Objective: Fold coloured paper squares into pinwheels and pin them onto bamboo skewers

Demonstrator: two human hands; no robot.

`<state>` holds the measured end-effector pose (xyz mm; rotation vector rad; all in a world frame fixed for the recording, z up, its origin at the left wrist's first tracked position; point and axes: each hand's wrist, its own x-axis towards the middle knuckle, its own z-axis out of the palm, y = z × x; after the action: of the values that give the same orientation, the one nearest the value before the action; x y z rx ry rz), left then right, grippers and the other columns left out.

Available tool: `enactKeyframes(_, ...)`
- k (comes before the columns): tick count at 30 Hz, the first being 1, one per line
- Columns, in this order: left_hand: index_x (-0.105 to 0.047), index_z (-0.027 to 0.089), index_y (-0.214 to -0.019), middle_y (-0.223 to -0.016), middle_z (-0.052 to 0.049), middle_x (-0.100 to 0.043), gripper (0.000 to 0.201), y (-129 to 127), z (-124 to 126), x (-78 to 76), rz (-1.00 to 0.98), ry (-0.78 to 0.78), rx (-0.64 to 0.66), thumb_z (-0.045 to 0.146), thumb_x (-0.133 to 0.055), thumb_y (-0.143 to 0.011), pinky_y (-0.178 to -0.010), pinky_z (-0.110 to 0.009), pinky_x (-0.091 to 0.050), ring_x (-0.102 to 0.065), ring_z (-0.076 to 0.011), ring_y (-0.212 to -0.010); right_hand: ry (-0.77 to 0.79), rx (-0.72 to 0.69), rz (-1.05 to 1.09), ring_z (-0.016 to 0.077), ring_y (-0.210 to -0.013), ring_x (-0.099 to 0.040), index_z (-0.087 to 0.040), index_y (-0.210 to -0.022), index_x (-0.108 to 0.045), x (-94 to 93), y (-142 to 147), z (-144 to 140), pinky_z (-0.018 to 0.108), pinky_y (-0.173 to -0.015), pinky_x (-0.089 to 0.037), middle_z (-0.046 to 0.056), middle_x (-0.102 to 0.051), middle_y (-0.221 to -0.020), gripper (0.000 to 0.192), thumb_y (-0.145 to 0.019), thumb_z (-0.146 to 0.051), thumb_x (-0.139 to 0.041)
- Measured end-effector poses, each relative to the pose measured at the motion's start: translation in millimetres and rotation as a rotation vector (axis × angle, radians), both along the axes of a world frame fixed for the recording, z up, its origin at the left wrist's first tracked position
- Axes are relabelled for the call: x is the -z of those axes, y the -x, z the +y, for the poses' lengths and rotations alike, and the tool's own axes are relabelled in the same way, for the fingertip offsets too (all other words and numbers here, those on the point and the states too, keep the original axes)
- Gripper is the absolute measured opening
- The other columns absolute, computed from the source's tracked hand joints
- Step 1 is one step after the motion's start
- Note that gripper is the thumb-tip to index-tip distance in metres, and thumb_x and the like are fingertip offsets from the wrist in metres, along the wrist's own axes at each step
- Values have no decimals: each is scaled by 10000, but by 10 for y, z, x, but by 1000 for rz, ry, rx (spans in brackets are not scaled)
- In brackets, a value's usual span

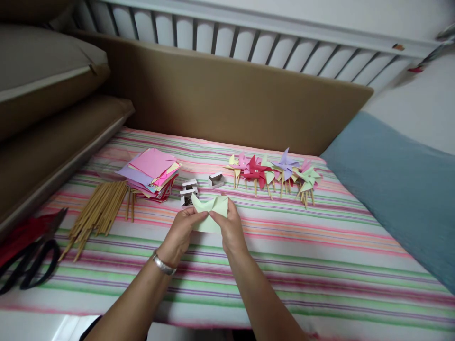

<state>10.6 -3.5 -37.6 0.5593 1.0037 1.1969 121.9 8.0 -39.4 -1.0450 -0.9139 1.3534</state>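
Observation:
A pale green square of paper (208,225) is held between both hands above the striped cloth, its upper corners bent up and its middle curved. My left hand (183,227) pinches its left side, with the thumb near the centre. On the right side, my right hand (229,225) grips it the same way, and the two thumb tips almost meet. Just beyond the paper stand small white boxes (188,185), one with small dark bits in it. Another small open box (216,180) sits a little to the right.
A stack of coloured paper (152,163) lies left of the boxes, beside a bundle of thin wooden sticks (99,206). Black-handled scissors (39,255) rest at far left near red material (24,232). Finished paper pinwheels (258,170) lie back right. A brown board (227,99) stands behind.

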Motion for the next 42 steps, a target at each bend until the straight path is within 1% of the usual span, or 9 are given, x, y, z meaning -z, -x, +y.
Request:
enactKeyframes(4,-707,96,-822,-702,-70,-721,285,46,23,-24,-28,18,-28,227,-759,-574,-615,-247,-465,-634,-152,-612,16,-28,-9,191,-835,-631,-204,-1187,-464,29,11,10,321,-749,-505,33,-667,-970,584,-643,-233,-675)
enactKeyframes(8,-705,93,-754,-642,-56,-714,242,189,74,-83,-7,52,-98,183,-760,-536,-586,-242,-464,-627,-149,-563,-11,-8,-215,184,-775,-625,-207,-1287,-402,-22,-89,-2,330,-705,-508,18,-659,-846,588,-746,-307,-612)
enactKeyframes(11,-694,97,-702,-621,-45,-708,221,325,112,-132,7,69,-153,177,-766,-509,-568,-229,-460,-618,-137,-545,-292,91,-511,179,-848,-602,-226,-1155,-555,-98,-165,-55,349,-798,-481,38,-641,-896,343,-813,-253,-548)
enactKeyframes(13,-688,95,-690,-609,-46,-703,229,394,125,-163,19,79,-161,189,-769,-498,-556,-231,-460,-615,-138,-536,-514,75,-692,189,-925,-580,-247,-1019,-639,-136,-184,-92,362,-848,-460,48,-634,-951,227,-825,-205,-531)
enactKeyframes(16,-686,93,-696,-620,-58,-704,255,442,126,-202,30,73,-153,204,-772,-484,-552,-248,-465,-616,-151,-533,-718,-43,-861,215,-1029,-540,-289,-970,-669,-148,-168,-119,408,-887,-445,47,-627,-1033,238,-826,-169,-523)
enactKeyframes(19,-690,92,-713,-632,-65,-707,275,441,120,-216,25,57,-142,210,-773,-479,-562,-255,-468,-620,-158,-543,-785,-96,-951,232,-1145,-476,-307,-984,-669,-126,-145,-108,456,-952,-403,39,-588,-1170,260,-823,-163,-525)
enactKeyframes(25,-702,89,-736,-643,-65,-708,298,386,119,-163,43,45,-109,218,-782,-479,-560,-246,-456,-615,-152,-546,-784,-130,-955,234,-1260,-374,-271,-859,-688,-123,-144,-88,457,-1008,-355,40,-542,-1261,176,-808,-169,-554)
enactKeyframes(31,-706,116,-680,-605,-37,-691,236,275,85,-152,120,17,-64,227,-785,-487,-520,-237,-413,-569,-129,-494,-611,-88,-895,251,-1341,-260,-237,-779,-668,-160,-101,-91,491,-1040,-293,52,-462,-1359,101,-804,-220,-572)
enactKeyframes(42,-707,128,-635,-571,-17,-674,204,199,49,-183,78,28,24,216,-789,-471,-497,-212,-373,-544,-104,-483,-532,-34,-971,258,-1336,-264,-217,-732,-637,-128,-99,-73,489,-1041,-278,82,-452,-1363,71,-782,-222,-586)
